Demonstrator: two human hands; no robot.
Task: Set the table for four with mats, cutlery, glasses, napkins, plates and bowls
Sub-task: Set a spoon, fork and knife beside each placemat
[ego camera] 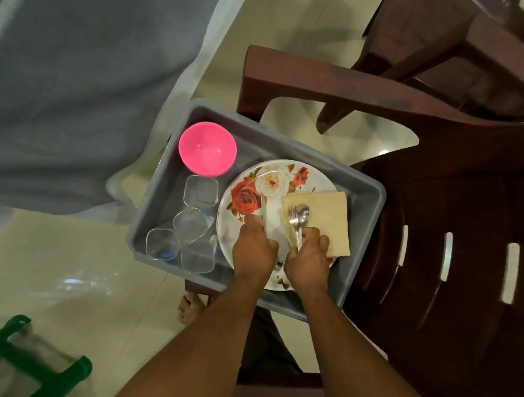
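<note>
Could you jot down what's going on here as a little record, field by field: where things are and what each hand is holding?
container: grey tub resting on a dark brown chair
plates: floral plate inside the tub, right half
napkins: beige napkins lying on the plate
bowl: pink bowl in the tub's far left corner
glasses: clear glasses grouped along the tub's left side
left hand: holds a knife
right hand: grips a fork and spoon together over the napkins
table: grey-blue cloth to the left, nothing visibly set on it
</note>
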